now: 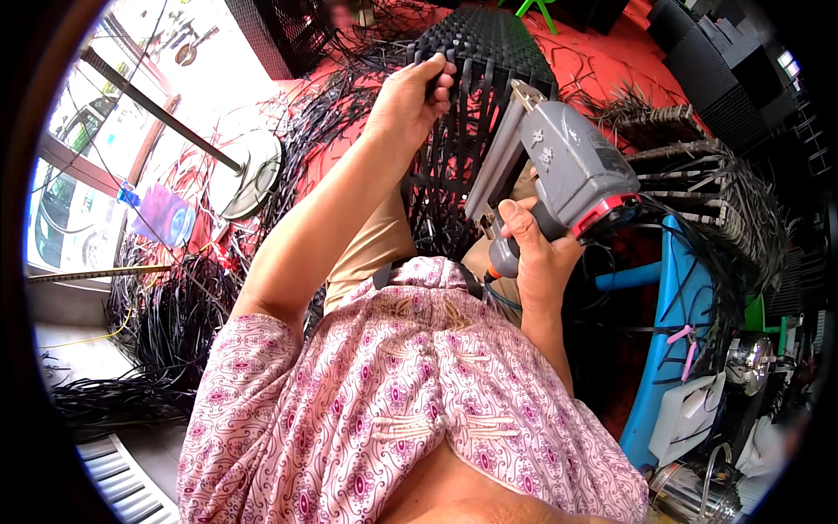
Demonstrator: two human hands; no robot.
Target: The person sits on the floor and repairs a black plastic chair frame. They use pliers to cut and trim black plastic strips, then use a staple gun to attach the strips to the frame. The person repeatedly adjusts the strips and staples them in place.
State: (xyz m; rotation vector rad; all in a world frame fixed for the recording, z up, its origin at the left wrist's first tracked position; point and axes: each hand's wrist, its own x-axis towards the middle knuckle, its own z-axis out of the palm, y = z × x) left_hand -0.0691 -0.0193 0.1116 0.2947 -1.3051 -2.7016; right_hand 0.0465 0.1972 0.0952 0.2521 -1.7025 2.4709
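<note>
In front of me stands a piece of black weaving (489, 45), its upper part a tight basket weave and its near side made of spaced black strips. My left hand (417, 94) is closed at its left edge, thumb and fingers pinching a black strip there. A grey air-powered nail or staple gun (580, 162) with a red-trimmed end is in my right hand (543, 253), which wraps round its grip. The gun's nose points up toward the right side of the weaving, close to the strips; whether it touches them I cannot tell.
Heaps of loose black strips (175, 306) cover the floor at left. A round grey base with a pole (253, 175) stands there. At right are a blue plastic chair or stool (668, 332), a partly woven frame with frayed strips (698, 175) and a metal pot (749, 360).
</note>
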